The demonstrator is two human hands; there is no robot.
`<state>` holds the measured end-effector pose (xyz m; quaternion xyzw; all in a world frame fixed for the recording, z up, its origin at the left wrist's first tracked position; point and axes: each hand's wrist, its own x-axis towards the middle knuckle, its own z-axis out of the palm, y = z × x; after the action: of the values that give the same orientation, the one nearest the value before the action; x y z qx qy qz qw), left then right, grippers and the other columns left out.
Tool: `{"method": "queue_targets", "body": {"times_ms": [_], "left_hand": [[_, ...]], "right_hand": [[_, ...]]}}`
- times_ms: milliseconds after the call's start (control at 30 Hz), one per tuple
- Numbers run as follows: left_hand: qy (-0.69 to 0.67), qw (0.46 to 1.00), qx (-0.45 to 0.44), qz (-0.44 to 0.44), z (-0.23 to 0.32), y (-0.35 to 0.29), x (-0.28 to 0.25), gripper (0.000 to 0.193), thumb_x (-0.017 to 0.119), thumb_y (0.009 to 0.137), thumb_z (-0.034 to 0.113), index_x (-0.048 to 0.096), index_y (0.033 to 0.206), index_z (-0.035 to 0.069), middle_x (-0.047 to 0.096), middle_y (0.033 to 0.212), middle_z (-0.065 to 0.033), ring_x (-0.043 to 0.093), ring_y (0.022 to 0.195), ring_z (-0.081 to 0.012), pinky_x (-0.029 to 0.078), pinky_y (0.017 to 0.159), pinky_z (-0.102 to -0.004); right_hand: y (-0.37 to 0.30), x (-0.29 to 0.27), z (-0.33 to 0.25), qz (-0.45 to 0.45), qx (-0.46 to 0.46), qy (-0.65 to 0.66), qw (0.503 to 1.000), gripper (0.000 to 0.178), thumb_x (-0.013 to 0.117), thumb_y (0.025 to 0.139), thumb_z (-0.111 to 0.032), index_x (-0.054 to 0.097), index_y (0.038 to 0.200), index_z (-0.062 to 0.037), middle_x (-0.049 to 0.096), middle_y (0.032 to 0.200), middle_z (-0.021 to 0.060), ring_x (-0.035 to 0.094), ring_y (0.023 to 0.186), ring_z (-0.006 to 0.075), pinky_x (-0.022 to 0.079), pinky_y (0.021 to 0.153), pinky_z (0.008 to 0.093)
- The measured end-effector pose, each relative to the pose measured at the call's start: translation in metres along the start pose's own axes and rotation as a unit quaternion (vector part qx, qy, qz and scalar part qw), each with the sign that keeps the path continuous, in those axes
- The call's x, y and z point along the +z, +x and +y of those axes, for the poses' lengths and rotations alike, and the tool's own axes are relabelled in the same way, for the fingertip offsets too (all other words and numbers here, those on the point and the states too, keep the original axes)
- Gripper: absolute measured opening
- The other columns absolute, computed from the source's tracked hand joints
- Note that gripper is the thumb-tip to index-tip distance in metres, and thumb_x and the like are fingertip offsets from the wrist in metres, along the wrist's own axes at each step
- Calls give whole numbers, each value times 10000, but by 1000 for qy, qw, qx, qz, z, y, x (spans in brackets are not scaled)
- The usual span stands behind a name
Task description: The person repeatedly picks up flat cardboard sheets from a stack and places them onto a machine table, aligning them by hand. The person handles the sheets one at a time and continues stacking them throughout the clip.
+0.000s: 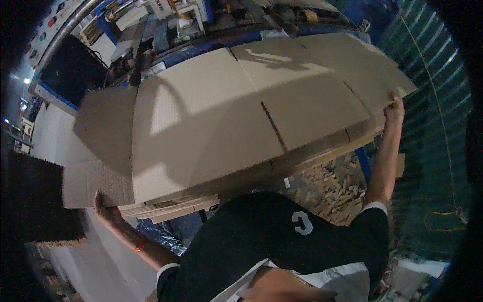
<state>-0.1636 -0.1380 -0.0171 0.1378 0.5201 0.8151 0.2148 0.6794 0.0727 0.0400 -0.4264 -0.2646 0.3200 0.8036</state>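
A wide brown cardboard sheet [201, 126] with creases and dark slots lies in front of me, spanning from my left side to my right. At its near left corner, my left hand [106, 211] grips the edge, with the fingers partly hidden by the board. My right hand [394, 109] closes on the sheet's right edge, farther from me, arm stretched out. Beneath it, the edges of more stacked cardboard sheets [186, 207] show along the near side. Shadows fall across the sheet's surface.
Beyond the sheet stands a blue machine [221, 38] with dark rollers. A control panel with buttons [50, 22] is at the far left. Cardboard scraps [329, 186] litter the floor below on the right. Green corrugated sheeting [427, 126] rises along the right side.
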Motion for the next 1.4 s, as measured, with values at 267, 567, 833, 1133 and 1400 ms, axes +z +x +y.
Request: {"method": "queue_targets", "body": {"times_ms": [267, 567, 833, 1133, 1400], "left_hand": [[289, 948, 108, -76, 4, -110, 40, 333, 519, 835, 14, 497, 1164, -31, 541, 1160, -135, 528, 1037, -228, 419, 907, -365], [572, 520, 347, -532, -38, -164, 139, 461, 520, 770, 63, 552, 1218, 166, 419, 1341, -169, 374, 1257, -342, 265, 1050, -458], [570, 514, 396, -504, -55, -123, 158, 545, 479, 784, 63, 458, 1306, 216, 367, 1377, -154, 344, 1270, -334, 252, 1052, -481], [465, 613, 427, -475, -100, -43, 252, 522, 433, 818, 69, 431, 1328, 181, 416, 1325, -179, 377, 1236, -346, 265, 1052, -428], [672, 543, 408, -296, -118, 11, 307, 792, 704, 717, 230, 285, 1372, 76, 370, 1350, -172, 396, 1194, -362, 327, 984, -453]], "right_hand": [[-219, 32, 9, -214, -329, -398, 829, 271, 553, 845, -134, 570, 1098, -35, 591, 1108, 122, 562, 1001, 263, 434, 865, 377], [-231, 62, 48, -600, -355, -523, 490, 473, 626, 700, -155, 559, 1168, -163, 459, 1325, 39, 409, 1238, 269, 308, 1030, 441], [-175, 109, 98, -611, -373, -505, 483, 605, 659, 680, -392, 520, 1211, -138, 460, 1307, 79, 399, 1228, 309, 301, 1010, 478], [-94, 207, 143, -575, -230, -624, 477, 705, 485, 789, -594, 335, 1367, -219, 354, 1382, 105, 306, 1264, 354, 285, 1026, 470], [-88, 238, 185, -402, -307, -689, 519, 616, 485, 864, -445, 276, 1394, -211, 265, 1427, 144, 276, 1296, 335, 248, 1052, 443]]}}
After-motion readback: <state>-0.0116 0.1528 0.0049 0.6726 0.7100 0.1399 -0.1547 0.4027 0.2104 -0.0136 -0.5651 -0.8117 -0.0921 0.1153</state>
